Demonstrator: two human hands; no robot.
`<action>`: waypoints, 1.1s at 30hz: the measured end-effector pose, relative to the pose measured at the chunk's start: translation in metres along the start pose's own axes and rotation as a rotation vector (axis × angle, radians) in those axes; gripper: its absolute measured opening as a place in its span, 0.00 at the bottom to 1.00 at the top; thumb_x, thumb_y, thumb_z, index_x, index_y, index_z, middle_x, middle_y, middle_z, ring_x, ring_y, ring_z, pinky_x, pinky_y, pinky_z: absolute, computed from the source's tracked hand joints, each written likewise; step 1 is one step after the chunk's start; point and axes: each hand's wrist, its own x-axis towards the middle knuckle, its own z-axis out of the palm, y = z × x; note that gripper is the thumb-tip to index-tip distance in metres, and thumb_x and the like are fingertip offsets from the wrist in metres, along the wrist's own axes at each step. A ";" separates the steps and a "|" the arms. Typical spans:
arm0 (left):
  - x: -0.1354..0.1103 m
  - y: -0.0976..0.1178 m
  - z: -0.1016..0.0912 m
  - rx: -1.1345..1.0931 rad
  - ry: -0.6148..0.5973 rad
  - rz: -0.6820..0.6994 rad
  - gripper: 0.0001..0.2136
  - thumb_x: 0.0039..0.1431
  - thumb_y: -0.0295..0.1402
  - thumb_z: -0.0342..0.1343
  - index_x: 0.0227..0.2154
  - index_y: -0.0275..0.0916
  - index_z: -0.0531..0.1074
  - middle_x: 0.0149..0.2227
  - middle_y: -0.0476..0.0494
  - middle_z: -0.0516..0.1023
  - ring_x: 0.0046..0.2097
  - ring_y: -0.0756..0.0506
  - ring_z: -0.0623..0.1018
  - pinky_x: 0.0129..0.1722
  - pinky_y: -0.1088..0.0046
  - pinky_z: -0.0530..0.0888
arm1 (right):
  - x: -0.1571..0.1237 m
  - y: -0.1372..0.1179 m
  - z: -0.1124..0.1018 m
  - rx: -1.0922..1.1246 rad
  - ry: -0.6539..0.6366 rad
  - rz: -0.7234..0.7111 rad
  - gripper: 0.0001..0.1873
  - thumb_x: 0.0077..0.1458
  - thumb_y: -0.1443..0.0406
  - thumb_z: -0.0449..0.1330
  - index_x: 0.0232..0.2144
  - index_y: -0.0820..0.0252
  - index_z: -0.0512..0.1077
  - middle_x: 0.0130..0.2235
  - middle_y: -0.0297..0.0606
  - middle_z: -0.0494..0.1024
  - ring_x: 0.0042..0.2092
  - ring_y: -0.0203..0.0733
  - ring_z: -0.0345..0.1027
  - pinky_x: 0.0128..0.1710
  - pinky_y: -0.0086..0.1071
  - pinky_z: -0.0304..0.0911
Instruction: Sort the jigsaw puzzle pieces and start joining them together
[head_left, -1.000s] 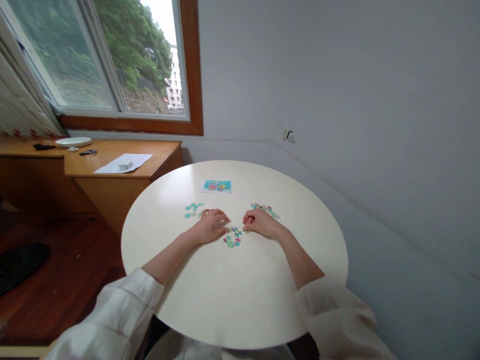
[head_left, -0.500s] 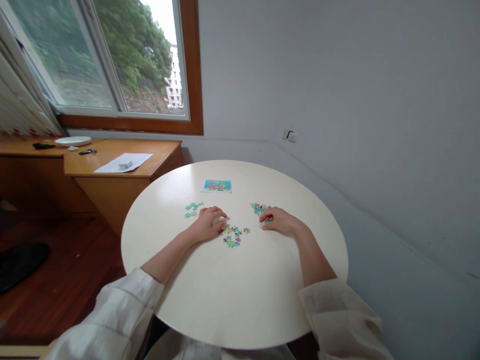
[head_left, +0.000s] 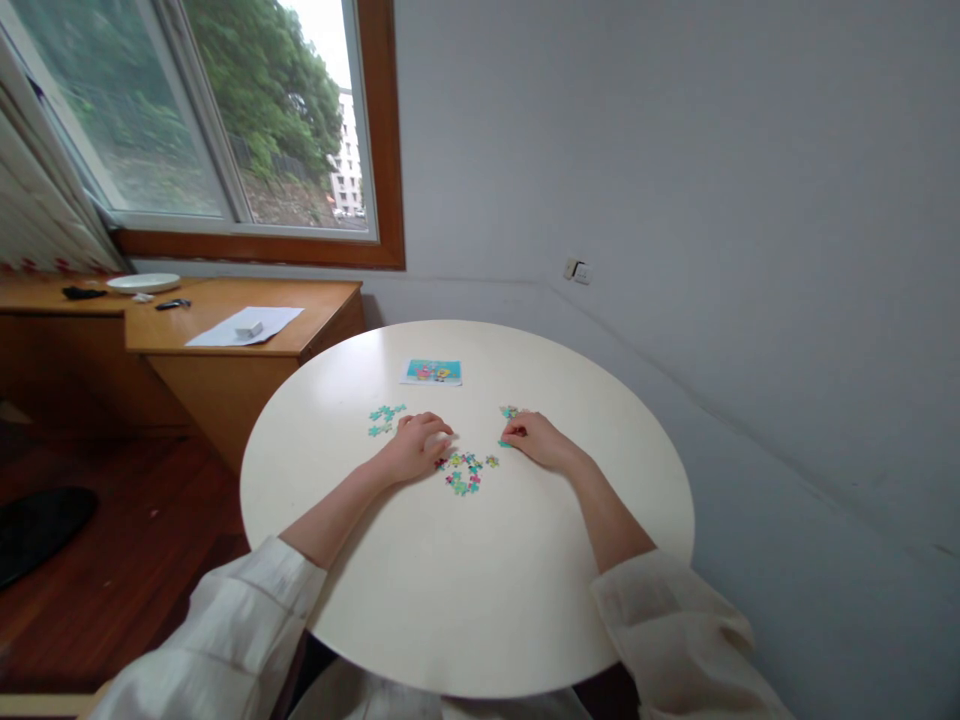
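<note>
1. Pieces of a jigsaw, small and brightly coloured, lie in three groups on the round white table. The middle group, pink, green, yellow and teal, forms a rough ring between the two hands, a little nearer the person than they are.
2. One yellowish piece lies just right of that ring.
3. The left group, mostly teal, is beyond the left wrist, near the knuckles.
4. The right group shows only in part, behind the right hand.
5. The left hand rests palm down at the ring's left edge, fingers loosely arched and thumb apart from them, gripping nothing that shows. What may be under the palm cannot be told.
6. The right hand is turned inward, thumb and fingertips pinched on a teal piece, of which only a sliver is visible.
7. A picture card with a teal ground and pink and yellow figures lies flat on the far part of the table, beyond both hands.
8. Left of the table, a wooden desk bears a sheet of paper with a small white block on it, and a white plate farther back.
</note>
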 end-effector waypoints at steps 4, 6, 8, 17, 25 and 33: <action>0.000 0.001 0.000 0.008 0.016 0.007 0.11 0.59 0.34 0.47 0.40 0.41 0.72 0.44 0.41 0.74 0.49 0.42 0.71 0.54 0.56 0.61 | 0.004 -0.008 0.007 -0.021 0.042 -0.001 0.05 0.47 0.67 0.61 0.23 0.61 0.75 0.27 0.36 0.73 0.31 0.35 0.63 0.35 0.30 0.56; 0.000 0.001 0.000 0.010 0.017 0.007 0.11 0.59 0.35 0.47 0.40 0.41 0.72 0.45 0.40 0.74 0.49 0.42 0.71 0.54 0.56 0.61 | 0.004 -0.009 0.008 -0.028 0.068 0.012 0.04 0.47 0.67 0.61 0.22 0.61 0.75 0.26 0.35 0.73 0.30 0.35 0.63 0.34 0.30 0.56; 0.000 0.000 0.000 0.008 0.014 0.005 0.12 0.59 0.35 0.47 0.40 0.41 0.72 0.45 0.40 0.74 0.49 0.41 0.71 0.54 0.55 0.61 | 0.003 -0.009 0.007 0.004 0.090 0.028 0.06 0.48 0.66 0.60 0.23 0.62 0.75 0.25 0.35 0.73 0.30 0.35 0.63 0.33 0.29 0.56; 0.001 0.001 -0.001 0.006 0.022 0.003 0.12 0.59 0.33 0.45 0.39 0.39 0.73 0.44 0.40 0.75 0.48 0.41 0.72 0.53 0.55 0.62 | -0.004 -0.012 -0.006 -0.016 -0.028 0.070 0.04 0.43 0.67 0.63 0.27 0.58 0.77 0.25 0.33 0.75 0.30 0.36 0.67 0.38 0.32 0.58; -0.001 0.007 -0.002 -0.051 -0.013 0.081 0.15 0.62 0.37 0.42 0.42 0.40 0.72 0.46 0.42 0.76 0.50 0.43 0.72 0.56 0.59 0.61 | 0.008 -0.022 0.020 0.046 0.048 -0.072 0.07 0.51 0.67 0.58 0.31 0.60 0.77 0.35 0.41 0.79 0.37 0.40 0.70 0.42 0.33 0.60; -0.004 0.013 -0.002 -0.015 -0.213 0.141 0.19 0.64 0.40 0.38 0.54 0.45 0.64 0.58 0.43 0.66 0.61 0.40 0.60 0.60 0.53 0.51 | 0.008 -0.022 0.005 0.002 0.273 -0.015 0.12 0.54 0.69 0.53 0.34 0.57 0.77 0.40 0.39 0.79 0.43 0.42 0.70 0.48 0.37 0.57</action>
